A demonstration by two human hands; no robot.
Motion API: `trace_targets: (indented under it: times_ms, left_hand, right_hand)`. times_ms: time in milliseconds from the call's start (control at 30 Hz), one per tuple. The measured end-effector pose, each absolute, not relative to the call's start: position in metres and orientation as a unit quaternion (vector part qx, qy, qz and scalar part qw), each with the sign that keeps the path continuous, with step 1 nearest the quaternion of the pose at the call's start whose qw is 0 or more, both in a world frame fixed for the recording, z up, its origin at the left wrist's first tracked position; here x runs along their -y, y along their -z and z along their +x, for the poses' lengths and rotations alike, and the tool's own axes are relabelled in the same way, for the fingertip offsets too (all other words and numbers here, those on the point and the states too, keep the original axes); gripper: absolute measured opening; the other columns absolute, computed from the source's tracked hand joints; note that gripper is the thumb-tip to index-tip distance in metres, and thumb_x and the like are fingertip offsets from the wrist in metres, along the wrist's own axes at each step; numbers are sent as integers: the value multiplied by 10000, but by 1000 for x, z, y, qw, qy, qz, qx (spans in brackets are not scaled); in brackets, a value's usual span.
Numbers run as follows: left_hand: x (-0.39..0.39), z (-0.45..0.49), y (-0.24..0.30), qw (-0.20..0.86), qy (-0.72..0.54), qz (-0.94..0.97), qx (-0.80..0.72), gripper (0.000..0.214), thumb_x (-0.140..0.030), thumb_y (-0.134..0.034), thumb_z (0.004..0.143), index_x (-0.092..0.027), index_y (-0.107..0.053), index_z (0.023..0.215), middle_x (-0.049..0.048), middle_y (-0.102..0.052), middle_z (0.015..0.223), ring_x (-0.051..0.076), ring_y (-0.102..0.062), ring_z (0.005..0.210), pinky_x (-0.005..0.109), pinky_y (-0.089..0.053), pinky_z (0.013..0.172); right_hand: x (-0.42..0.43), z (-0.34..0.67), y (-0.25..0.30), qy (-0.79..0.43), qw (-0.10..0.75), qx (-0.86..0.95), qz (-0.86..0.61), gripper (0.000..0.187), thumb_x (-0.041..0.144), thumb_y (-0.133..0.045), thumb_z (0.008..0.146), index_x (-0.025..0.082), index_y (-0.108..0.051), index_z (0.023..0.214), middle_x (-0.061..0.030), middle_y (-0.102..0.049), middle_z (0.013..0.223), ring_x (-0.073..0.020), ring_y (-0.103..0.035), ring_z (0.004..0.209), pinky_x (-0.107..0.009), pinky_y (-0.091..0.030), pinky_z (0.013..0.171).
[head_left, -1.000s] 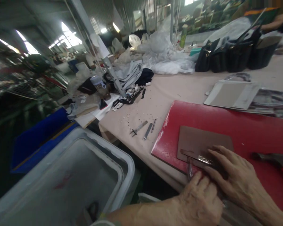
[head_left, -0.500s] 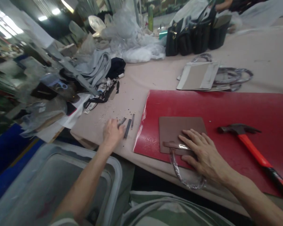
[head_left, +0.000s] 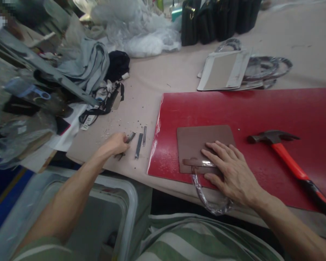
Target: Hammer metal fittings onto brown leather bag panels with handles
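Observation:
My right hand [head_left: 230, 172] lies flat, fingers spread, on a brown leather panel [head_left: 198, 139] with a metal bar at its near edge and a plastic-wrapped handle [head_left: 206, 199] hanging off the table. The panel rests on a red board [head_left: 255, 108]. My left hand [head_left: 115, 144] reaches left and pinches one of the metal punch tools [head_left: 129, 139] on the beige table; two more punches [head_left: 139, 143] lie just right of it.
A hammer [head_left: 288, 157] with an orange and black handle lies on the red board to the right. Behind are grey panels [head_left: 224, 70], wrapped handles [head_left: 271, 67], black bags [head_left: 214, 18], plastic wrap and cloth. A grey plastic bin [head_left: 125, 203] stands below the table's edge.
My left hand left the panel, reached out to the punch tools and closed on one. The view dropped lower onto the table. My right hand stayed flat on the panel.

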State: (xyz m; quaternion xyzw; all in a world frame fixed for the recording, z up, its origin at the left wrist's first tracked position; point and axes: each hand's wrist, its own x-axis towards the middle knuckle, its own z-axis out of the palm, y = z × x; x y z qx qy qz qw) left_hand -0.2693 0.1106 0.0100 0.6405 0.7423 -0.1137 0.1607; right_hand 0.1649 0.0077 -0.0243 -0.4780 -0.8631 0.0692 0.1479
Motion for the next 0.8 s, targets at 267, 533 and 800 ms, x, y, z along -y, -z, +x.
trace_targets:
  times_ms: [267, 533, 800]
  left_hand:
    - [-48, -225, -32, 312, -434, 538, -652, 285, -360, -733, 774, -167, -647, 966, 23, -695, 841, 184, -676, 764, 305, -582, 746]
    - [6, -138, 11, 325, -506, 563, -567, 191, -252, -744, 848, -175, -700, 1017, 79, -719, 1023, 234, -709, 977, 340, -564, 957]
    - [-4, -155, 22, 256, -479, 683, -488, 138, -188, -677, 918, -179, -702, 1054, 83, -723, 1110, 219, -697, 1069, 362, -564, 975]
  right_hand:
    - [-7, 164, 24, -81, 146, 858, -486, 586, 495, -535, 948, 210, -527, 1460, -129, -458, 1574, -362, -370, 1467, -612, -283, 1188]
    - [-7, 163, 23, -85, 156, 856, -485, 586, 509, -532, 953, 203, -530, 1454, -133, -470, 1562, -361, -381, 1457, -610, -278, 1190]
    - [-8, 163, 22, -82, 165, 859, -478, 583, 509, -537, 949, 185, -542, 1434, -142, -487, 1550, -370, -401, 1442, -620, -301, 1175]
